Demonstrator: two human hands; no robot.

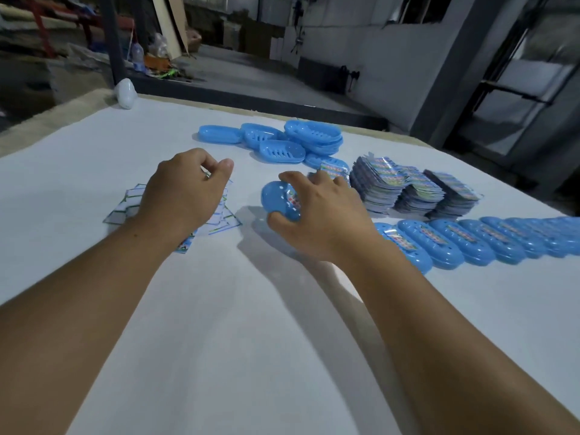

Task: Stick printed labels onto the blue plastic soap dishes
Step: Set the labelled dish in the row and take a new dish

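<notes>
- A right hand (317, 211) grips a blue soap dish (279, 199) at the centre of the white counter (219, 309), fingers curled over its printed label (293, 199).
- The left hand (185, 191) hovers over scattered backing papers (226, 219), fingers curled to the thumb; what they pinch cannot be told.
- Label stacks (408, 189) stand right, labelled dishes (470, 240) lined nearer.
- Unlabelled dishes (282, 139) lie far.
</notes>
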